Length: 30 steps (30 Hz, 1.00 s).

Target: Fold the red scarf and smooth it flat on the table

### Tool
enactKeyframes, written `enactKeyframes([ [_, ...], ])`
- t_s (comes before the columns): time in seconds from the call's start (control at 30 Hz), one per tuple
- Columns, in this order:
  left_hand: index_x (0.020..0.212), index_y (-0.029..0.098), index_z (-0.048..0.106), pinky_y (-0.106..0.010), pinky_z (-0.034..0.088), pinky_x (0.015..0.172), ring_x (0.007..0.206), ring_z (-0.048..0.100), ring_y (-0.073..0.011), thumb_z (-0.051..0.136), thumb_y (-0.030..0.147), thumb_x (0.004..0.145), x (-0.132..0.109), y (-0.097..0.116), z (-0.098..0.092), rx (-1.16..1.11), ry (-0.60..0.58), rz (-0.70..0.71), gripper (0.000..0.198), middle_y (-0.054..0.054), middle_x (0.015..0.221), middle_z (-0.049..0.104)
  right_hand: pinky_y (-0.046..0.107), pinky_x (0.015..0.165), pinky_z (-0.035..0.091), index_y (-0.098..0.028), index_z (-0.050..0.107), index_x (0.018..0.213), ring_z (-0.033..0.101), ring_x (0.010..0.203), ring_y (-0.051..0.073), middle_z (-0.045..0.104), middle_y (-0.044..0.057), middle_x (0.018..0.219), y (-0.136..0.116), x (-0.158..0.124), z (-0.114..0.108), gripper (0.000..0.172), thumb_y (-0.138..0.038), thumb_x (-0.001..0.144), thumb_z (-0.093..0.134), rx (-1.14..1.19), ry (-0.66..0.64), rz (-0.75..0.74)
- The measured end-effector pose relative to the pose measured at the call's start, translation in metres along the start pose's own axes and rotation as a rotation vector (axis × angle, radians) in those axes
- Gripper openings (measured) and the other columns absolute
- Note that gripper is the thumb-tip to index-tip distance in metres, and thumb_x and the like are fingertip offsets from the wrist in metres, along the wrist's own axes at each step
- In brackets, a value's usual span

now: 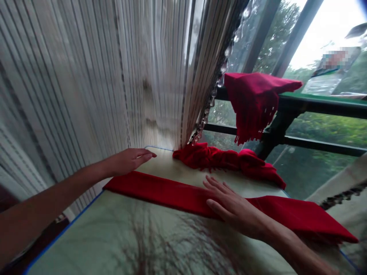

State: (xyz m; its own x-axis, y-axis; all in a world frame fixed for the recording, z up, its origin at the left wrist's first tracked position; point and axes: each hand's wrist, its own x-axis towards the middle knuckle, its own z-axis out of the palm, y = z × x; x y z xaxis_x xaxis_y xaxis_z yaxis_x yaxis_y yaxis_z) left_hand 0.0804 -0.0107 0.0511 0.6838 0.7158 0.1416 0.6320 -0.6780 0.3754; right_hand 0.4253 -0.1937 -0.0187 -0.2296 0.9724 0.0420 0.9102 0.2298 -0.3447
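Observation:
A red scarf (169, 193), folded into a long flat strip, lies across the pale, blue-edged table (114, 225). My right hand (229, 204) rests over the strip's middle, fingers spread and palm down. At the strip's far left end, my left hand (133, 160) hovers just above or touches its upper edge; which one I cannot tell. Its fingers are stretched out and hold nothing. Behind the strip, a crumpled red scarf (229, 158) lies bunched along the table's back edge.
A fringed red cloth (255, 99) hangs over the dark green railing (323, 105) by the window. Striped string curtains (94, 76) with a beaded edge drape down behind the table's left side. A clear plastic package (329, 78) stands at upper right. Blurred hair crosses the foreground.

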Motion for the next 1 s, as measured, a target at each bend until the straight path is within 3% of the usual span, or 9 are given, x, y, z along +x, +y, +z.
enactKeyframes([
  [0.13, 0.144, 0.021, 0.059, -0.038, 0.031, 0.123, 0.145, 0.046, -0.0246, 0.030, 0.053, 0.106, -0.016, -0.012, 0.029, 0.082, -0.023, 0.082, 0.058, -0.006, 0.153, 0.054, 0.055, 0.129, 0.012, -0.022, 0.037, 0.159, 0.013, 0.158, 0.026, 0.024, 0.008, 0.168, -0.014, 0.020, 0.006, 0.068, -0.061, 0.104, 0.031, -0.014, -0.003, -0.083],
  [0.23, 0.157, 0.028, 0.042, -0.047, 0.017, 0.128, 0.157, 0.021, -0.0254, 0.030, 0.056, 0.108, -0.016, 0.002, 0.054, 0.158, -0.127, 0.159, 0.057, -0.002, 0.166, 0.034, 0.056, 0.129, 0.012, -0.020, 0.034, 0.160, 0.016, 0.158, 0.026, 0.024, 0.009, 0.169, -0.028, 0.038, 0.013, 0.066, -0.056, 0.105, 0.035, 0.018, 0.033, -0.144],
  [0.33, 0.163, 0.032, 0.023, -0.051, 0.008, 0.128, 0.159, 0.007, -0.0256, 0.028, 0.062, 0.108, -0.012, 0.018, 0.067, 0.195, -0.224, 0.183, 0.064, 0.000, 0.170, 0.018, 0.056, 0.129, 0.014, -0.015, 0.031, 0.161, 0.016, 0.158, 0.026, 0.024, 0.012, 0.169, -0.042, 0.053, 0.020, 0.067, -0.052, 0.105, 0.038, 0.042, 0.043, -0.197],
  [0.5, 0.165, 0.029, 0.010, -0.047, 0.003, 0.129, 0.159, 0.004, -0.0249, 0.025, 0.067, 0.106, -0.013, 0.016, 0.071, 0.237, -0.334, 0.173, 0.071, -0.001, 0.171, 0.007, 0.054, 0.129, 0.014, -0.012, 0.031, 0.161, 0.017, 0.158, 0.027, 0.024, 0.014, 0.168, -0.054, 0.063, 0.025, 0.069, -0.051, 0.105, 0.038, 0.026, -0.025, -0.252],
  [0.67, 0.164, 0.038, 0.005, -0.051, 0.002, 0.128, 0.159, 0.003, -0.0289, 0.034, 0.070, 0.103, -0.019, 0.010, 0.070, 0.272, -0.314, 0.217, 0.074, 0.001, 0.171, 0.004, 0.056, 0.129, 0.011, -0.011, 0.026, 0.162, 0.015, 0.158, 0.029, 0.021, 0.014, 0.169, -0.053, 0.058, 0.025, 0.073, -0.056, 0.105, 0.036, 0.001, -0.072, -0.236],
  [0.8, 0.162, 0.045, 0.008, -0.055, 0.003, 0.126, 0.158, 0.005, -0.0324, 0.040, 0.074, 0.099, -0.021, 0.012, 0.069, 0.275, -0.330, 0.238, 0.077, 0.002, 0.171, 0.004, 0.056, 0.129, 0.012, -0.011, 0.023, 0.162, 0.015, 0.158, 0.028, 0.020, 0.014, 0.169, -0.053, 0.057, 0.028, 0.073, -0.056, 0.106, 0.034, -0.017, -0.056, -0.243],
  [1.0, 0.163, 0.041, 0.016, -0.056, 0.005, 0.126, 0.158, 0.009, -0.0332, 0.042, 0.078, 0.096, -0.007, 0.018, 0.059, 0.236, -0.388, 0.216, 0.082, 0.000, 0.171, 0.012, 0.055, 0.129, 0.011, -0.009, 0.019, 0.163, 0.013, 0.159, 0.028, 0.019, 0.017, 0.170, -0.050, 0.058, 0.025, 0.078, -0.057, 0.105, 0.038, -0.026, -0.044, -0.249],
])
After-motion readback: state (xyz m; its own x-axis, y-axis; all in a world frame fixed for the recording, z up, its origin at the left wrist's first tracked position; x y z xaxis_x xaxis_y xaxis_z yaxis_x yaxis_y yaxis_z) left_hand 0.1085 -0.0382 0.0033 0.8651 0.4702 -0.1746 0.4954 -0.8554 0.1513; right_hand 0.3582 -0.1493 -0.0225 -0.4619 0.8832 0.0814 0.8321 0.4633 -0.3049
